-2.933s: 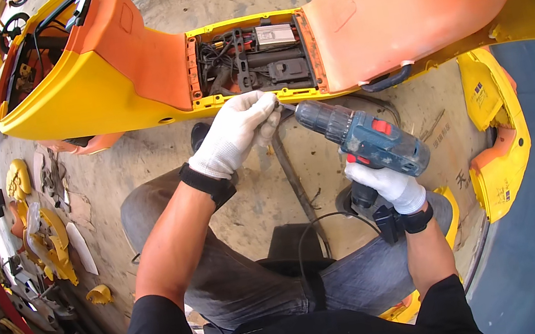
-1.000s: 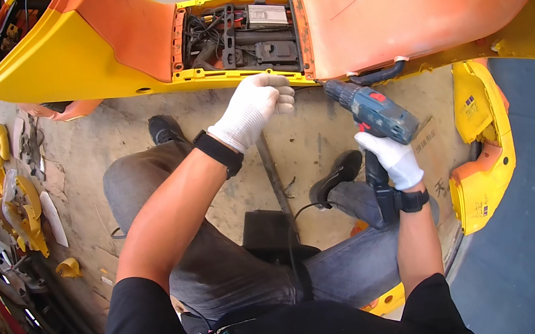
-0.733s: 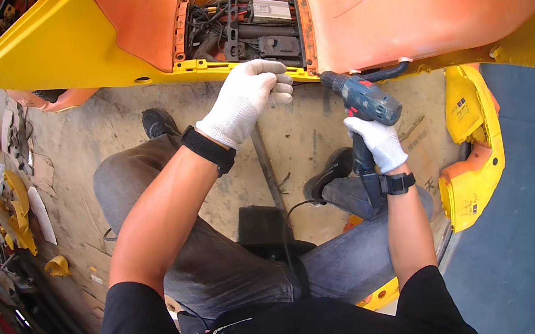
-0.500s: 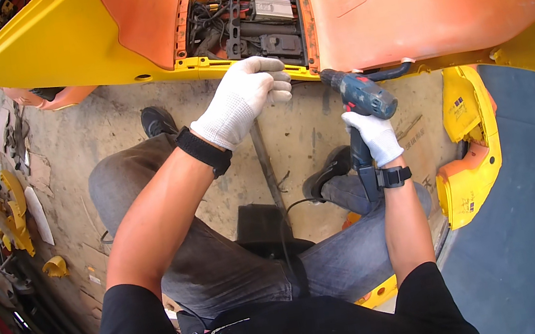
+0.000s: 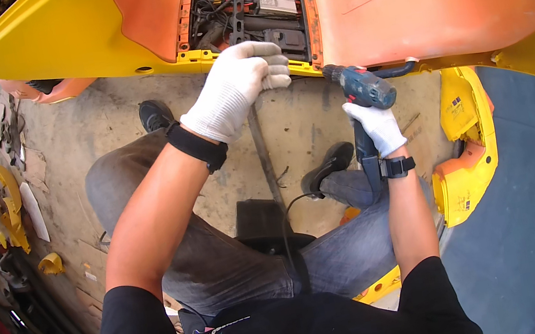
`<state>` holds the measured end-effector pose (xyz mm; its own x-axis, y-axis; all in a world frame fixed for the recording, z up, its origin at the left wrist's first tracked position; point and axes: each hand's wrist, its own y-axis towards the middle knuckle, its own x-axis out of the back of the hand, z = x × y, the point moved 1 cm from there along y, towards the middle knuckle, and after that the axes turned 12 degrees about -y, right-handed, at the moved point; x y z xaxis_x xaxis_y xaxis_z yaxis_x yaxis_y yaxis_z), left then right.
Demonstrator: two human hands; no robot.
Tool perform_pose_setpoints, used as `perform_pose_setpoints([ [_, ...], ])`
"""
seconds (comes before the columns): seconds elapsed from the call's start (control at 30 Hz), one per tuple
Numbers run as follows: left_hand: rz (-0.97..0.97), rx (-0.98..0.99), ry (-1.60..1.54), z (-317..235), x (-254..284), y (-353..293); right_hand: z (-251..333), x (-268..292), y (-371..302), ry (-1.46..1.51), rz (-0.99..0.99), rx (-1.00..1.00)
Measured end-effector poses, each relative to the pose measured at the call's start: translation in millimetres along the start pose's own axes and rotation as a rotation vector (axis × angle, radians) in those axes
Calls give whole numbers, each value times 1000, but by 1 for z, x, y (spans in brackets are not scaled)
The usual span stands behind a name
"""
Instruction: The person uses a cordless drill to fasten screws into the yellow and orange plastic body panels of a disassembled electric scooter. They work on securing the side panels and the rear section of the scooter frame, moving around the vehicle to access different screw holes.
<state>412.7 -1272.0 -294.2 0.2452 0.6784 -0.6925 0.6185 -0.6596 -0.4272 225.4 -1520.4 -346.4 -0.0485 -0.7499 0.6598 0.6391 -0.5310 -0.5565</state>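
My right hand (image 5: 379,127), in a white knit glove, is wrapped round the grip of a dark blue cordless drill (image 5: 368,88). The drill's chuck points up and left, at the lower edge of a scooter-like yellow and orange body (image 5: 390,14), beside the corner of its open compartment. In front of that compartment (image 5: 262,21) is my gloved left hand (image 5: 244,83), fingers curled in. Whatever those fingers may hold is hidden. Wires, a silver finned box (image 5: 275,3) and a black block (image 5: 284,40) fill the compartment.
A yellow and orange shell piece (image 5: 464,150) lies at the right by a grey-blue surface. Broken yellow parts (image 5: 5,208) are piled at the left. A dark bar (image 5: 262,154) and a cable (image 5: 288,209) run between my legs.
The drill and right hand have shifted slightly, the chuck staying by the body's edge. My left hand has moved a little up and its fingers stay curled. The whole view has shifted slightly.
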Motion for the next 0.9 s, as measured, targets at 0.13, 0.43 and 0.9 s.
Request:
perform_pose_setpoints([
  [0.13, -53, -67, -24, -19, -2, -7, 20, 16, 2, -46, 24, 23],
  [0.43, 35, -173, -43, -33, 9, -12, 93, 53, 36, -284, 289, 105],
  [0.9, 46, -228, -50, -48, 18, -18, 151, 58, 73, -629, 482, -31],
])
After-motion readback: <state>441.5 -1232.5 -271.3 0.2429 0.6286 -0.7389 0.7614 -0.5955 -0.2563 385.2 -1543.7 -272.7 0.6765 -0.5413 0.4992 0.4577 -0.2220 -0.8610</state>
